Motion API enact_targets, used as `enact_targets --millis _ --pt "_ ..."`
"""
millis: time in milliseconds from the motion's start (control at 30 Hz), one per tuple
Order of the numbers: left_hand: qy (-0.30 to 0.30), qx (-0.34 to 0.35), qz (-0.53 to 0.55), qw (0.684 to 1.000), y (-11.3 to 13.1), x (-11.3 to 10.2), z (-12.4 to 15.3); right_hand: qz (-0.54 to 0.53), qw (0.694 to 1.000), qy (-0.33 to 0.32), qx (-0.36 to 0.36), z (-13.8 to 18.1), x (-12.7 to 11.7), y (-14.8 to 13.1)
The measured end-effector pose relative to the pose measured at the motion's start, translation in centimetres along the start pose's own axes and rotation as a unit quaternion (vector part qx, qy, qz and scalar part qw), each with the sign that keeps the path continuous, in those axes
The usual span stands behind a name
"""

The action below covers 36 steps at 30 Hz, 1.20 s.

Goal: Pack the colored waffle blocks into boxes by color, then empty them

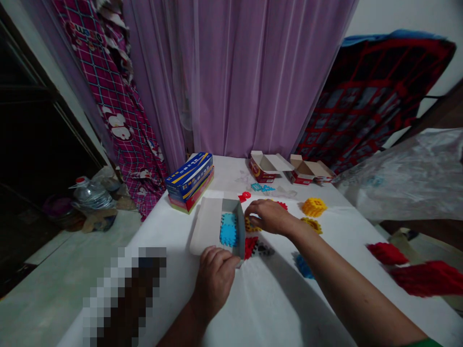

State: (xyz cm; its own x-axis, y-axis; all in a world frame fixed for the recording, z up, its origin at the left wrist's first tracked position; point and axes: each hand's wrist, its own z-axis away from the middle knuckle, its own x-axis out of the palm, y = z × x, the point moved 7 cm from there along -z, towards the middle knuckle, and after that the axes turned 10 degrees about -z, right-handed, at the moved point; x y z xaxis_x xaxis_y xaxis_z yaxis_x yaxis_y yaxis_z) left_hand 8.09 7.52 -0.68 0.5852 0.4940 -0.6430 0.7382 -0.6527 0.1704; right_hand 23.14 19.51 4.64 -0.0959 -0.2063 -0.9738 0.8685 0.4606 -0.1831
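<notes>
An open white cardboard box [211,224] lies on the white table [275,299], with blue spiky plastic pieces [228,229] inside. My left hand [214,279] rests closed against the box's near end, holding it. My right hand [269,216] reaches over the box's right side, its fingers curled onto an orange spiky piece [249,224] beside the box. A red piece [249,246] and a dark piece [264,249] lie just below that hand.
A yellow piece [314,206], a blue piece [304,266] and a red piece [244,196] are scattered on the table. A blue and yellow box [190,180] stands at the back left, two open red boxes [269,167] at the back. Purple curtain behind.
</notes>
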Motion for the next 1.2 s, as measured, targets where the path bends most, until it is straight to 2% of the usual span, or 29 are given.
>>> enact_targets --millis 67,233,300,367,467,633,767,833,900,1000,1067,1200 --pt "0.005 0.001 0.000 1.000 0.0 -0.2 -0.1 0.001 0.999 0.013 0.044 0.2 0.0 2.6" --pt "0.027 0.002 0.004 1.000 -0.1 -0.6 -0.5 0.026 0.977 0.015 0.212 -0.6 0.7 11.4" --pt "0.025 -0.003 0.005 1.000 -0.2 -0.4 -0.5 0.036 0.970 0.020 0.239 -1.9 1.0 14.0" --pt "0.026 -0.007 0.010 1.000 -0.4 0.1 -0.2 0.041 0.969 0.030 0.240 -3.7 1.4 15.6" --pt "0.060 -0.015 0.016 0.998 -0.7 0.6 0.4 0.044 0.970 0.034 0.237 -7.0 2.2 17.0" --pt "0.096 -0.035 0.006 0.995 -1.0 0.7 0.6 0.048 0.958 0.028 0.280 -11.0 3.6 18.4" --pt "0.056 -0.010 -0.007 0.998 -0.7 0.7 -0.1 0.045 0.951 0.021 0.304 -12.0 4.1 18.6" --pt "0.067 -0.014 -0.003 0.998 -0.8 0.6 -0.1 0.044 0.950 0.024 0.307 -11.7 3.7 18.5" --pt "0.088 -0.028 0.005 0.996 -0.9 0.5 0.1 0.045 0.948 0.029 0.314 -10.8 3.1 18.3" --pt "0.076 -0.030 0.016 0.997 -0.8 0.7 0.5 0.027 0.951 0.053 0.302 -8.6 1.7 16.9" --pt "0.050 -0.027 0.022 0.998 -0.7 0.7 0.4 -0.025 0.967 0.083 0.239 -6.8 0.7 14.4" --pt "0.012 -0.017 0.020 1.000 -0.5 0.0 -0.2 -0.102 0.986 0.128 0.034 -3.4 -1.2 6.1"
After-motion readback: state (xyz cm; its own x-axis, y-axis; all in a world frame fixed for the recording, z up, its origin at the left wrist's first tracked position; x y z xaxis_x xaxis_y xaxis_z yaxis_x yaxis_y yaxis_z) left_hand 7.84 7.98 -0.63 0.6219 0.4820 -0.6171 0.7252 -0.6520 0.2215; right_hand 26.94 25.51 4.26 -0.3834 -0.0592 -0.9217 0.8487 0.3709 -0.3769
